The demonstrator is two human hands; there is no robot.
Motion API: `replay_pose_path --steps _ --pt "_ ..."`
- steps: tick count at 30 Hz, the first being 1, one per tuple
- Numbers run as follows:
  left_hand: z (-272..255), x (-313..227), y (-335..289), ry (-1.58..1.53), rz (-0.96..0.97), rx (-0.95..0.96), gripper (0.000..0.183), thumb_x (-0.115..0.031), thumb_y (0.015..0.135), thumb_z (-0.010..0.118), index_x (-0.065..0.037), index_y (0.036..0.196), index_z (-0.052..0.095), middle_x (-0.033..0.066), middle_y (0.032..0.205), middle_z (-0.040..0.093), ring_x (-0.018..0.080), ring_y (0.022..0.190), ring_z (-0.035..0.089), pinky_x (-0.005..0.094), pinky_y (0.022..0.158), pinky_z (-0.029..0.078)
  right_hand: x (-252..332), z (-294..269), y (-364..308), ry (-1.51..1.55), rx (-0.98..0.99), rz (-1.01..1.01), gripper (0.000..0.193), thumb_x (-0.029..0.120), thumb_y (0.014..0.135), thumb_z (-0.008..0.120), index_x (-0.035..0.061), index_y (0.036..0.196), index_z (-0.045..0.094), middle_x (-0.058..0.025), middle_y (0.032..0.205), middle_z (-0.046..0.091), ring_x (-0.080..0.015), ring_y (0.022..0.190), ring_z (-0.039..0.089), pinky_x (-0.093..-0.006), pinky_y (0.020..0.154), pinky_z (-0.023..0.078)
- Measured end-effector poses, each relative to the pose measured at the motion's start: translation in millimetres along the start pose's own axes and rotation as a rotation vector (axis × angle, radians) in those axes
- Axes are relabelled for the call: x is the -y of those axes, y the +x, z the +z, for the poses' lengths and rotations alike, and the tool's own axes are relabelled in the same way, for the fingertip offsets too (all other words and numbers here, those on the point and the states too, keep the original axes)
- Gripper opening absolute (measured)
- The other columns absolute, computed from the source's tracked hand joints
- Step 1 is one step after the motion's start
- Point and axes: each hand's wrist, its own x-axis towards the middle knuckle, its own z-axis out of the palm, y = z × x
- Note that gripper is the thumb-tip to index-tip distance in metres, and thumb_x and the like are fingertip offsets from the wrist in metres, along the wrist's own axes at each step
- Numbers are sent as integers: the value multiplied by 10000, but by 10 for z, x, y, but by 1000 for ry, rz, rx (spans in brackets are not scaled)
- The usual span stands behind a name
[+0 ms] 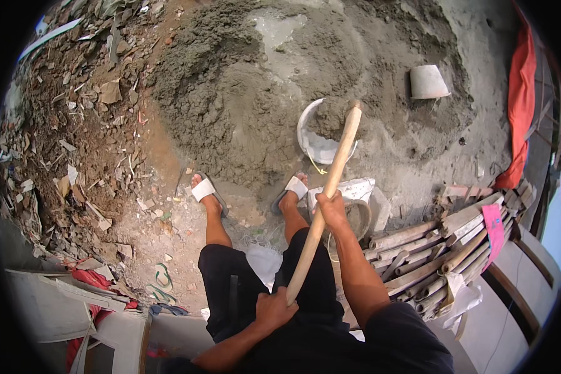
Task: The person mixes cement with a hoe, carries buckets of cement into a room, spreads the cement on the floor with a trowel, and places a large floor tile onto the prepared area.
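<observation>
Both my hands are closed around the long wooden handle of a hoe (318, 227). My left hand (276, 310) grips its lower end, close to my body. Higher up the shaft, my right hand (331, 212) wraps round it. The handle slants up and to the right; at its far end the head is hidden in grey mortar. Right there, a white bucket (304, 128) with a bit of yellow cord at its rim stands against the mortar, partly behind the handle. A wide heap of wet grey mortar (218, 93) spreads in front of my feet.
A pale bucket (429, 83) sits on the mortar at far right. Beside my right leg are a white block-like object (355, 186) and a round container (357, 218). Stacked poles (417, 255) lie at right, below red cloth (521, 93). Rubble (75, 137) covers the left.
</observation>
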Motion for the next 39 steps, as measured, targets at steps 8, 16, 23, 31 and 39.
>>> replay_pose_path --steps 8,16,23,31,39 --pt "786 1730 1858 92 -265 -469 232 -191 701 717 -103 846 558 101 795 665 317 781 665 463 728 450 -988 471 1201 -15 -202 -113 542 121 788 651 -120 1178 363 -203 959 581 -240 734 632 -333 621 533" --pt "266 1455 1467 -344 -118 -274 293 -196 738 714 -74 973 587 130 879 660 343 829 646 455 764 474 -2 910 628 148 -100 -140 321 94 828 583 3 1066 388 -116 791 547 -196 558 593 -315 490 510" --pt "-717 593 1832 -779 24 -154 493 -373 850 684 19 1087 501 223 802 634 349 728 659 397 669 507 1091 1504 1613 -173 69 -299 243 185 833 579 26 975 462 -70 724 540 -151 494 555 -296 407 468" --pt "-1228 772 954 -1175 -490 187 558 -362 890 635 36 1242 465 107 749 567 156 542 564 306 502 469 -380 2175 1365 -460 163 342 436 214 818 613 -109 1100 538 -120 707 567 -230 520 581 -351 457 467" --pt "-1351 207 794 -1487 -251 89 580 -216 943 565 3 1413 304 47 790 521 118 634 544 272 513 477 -237 1874 1297 -367 346 424 397 244 809 621 -79 1033 565 -119 665 573 -217 508 571 -353 457 463"
